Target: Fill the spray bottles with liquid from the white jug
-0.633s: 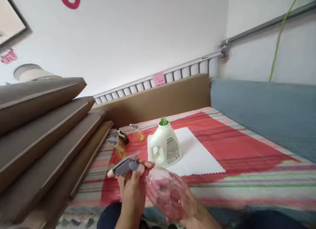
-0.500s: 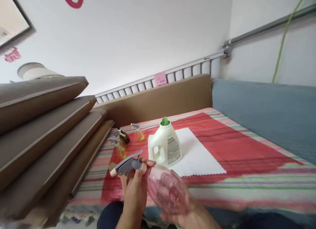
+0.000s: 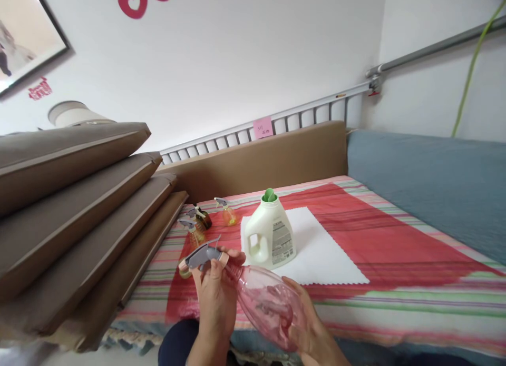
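Note:
My left hand point(image 3: 216, 303) is closed around the collar of a grey trigger spray head point(image 3: 203, 255), whose nozzle points left. My right hand point(image 3: 318, 332) wraps the base end of a clear pink bottle point(image 3: 269, 303), tilted with its neck toward the spray head. The ribbed neck shows beside my left fingers, which partly hide the joint, so I cannot tell whether the two are joined. Just beyond stands a white detergent jug point(image 3: 271, 231) with a green spout point(image 3: 269, 195), upright on a white cloth point(image 3: 316, 250).
Several small spray bottles stand at the back left, among them an amber one point(image 3: 195, 234), a dark one point(image 3: 204, 218) and a clear one point(image 3: 228, 214). Stacked brown cushions point(image 3: 79, 208) rise on the left. A blue-grey bolster point(image 3: 427, 181) borders the right side of the striped bedcover point(image 3: 395, 305).
My right hand has shifted its grip, its fingers now over the bottle's upper side. More of the bottle's neck shows beside my left hand. The whole view has swung slightly left.

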Demonstrator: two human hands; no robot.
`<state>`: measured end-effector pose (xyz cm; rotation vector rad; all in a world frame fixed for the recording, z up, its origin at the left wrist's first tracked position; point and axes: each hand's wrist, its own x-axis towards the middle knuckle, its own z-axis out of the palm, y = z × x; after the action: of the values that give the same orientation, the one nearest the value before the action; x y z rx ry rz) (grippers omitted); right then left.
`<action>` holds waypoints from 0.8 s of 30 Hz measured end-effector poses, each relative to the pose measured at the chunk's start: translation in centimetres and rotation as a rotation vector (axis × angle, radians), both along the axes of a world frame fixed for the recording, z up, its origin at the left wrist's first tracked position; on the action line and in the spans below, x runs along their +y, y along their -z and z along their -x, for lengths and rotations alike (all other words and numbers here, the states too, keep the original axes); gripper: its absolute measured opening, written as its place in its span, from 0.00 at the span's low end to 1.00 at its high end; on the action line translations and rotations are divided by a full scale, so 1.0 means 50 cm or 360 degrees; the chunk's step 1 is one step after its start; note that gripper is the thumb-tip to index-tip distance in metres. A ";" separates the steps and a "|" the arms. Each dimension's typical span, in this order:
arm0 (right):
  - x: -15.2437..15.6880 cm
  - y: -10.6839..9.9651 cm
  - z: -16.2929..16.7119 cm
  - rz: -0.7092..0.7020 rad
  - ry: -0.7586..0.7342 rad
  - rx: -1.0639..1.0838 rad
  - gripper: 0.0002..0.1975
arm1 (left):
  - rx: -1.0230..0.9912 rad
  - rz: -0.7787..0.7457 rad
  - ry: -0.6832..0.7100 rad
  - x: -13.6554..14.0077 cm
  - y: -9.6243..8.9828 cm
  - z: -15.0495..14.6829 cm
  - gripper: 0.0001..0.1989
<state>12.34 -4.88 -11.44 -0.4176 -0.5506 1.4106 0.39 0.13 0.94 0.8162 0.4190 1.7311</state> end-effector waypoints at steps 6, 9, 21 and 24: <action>0.009 0.049 -0.012 0.0218 -0.0412 0.0086 0.39 | 0.0216 0.0067 -0.0116 0.024 -0.001 0.013 0.13; 0.001 0.061 -0.022 0.0273 -0.0460 0.0109 0.38 | 0.0162 0.0002 -0.0169 0.036 -0.006 0.028 0.12; -0.019 0.113 -0.122 0.0484 -0.0618 0.0122 0.25 | 0.0332 0.0156 -0.0358 0.231 0.021 0.123 0.13; -0.021 0.083 -0.139 0.0430 -0.0577 0.0040 0.31 | 0.0477 0.0541 -0.0146 0.263 0.099 0.133 0.13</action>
<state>19.31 -5.91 -15.61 -0.5332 -0.4291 1.8476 -6.24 13.30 -4.03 0.8167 0.9381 1.5636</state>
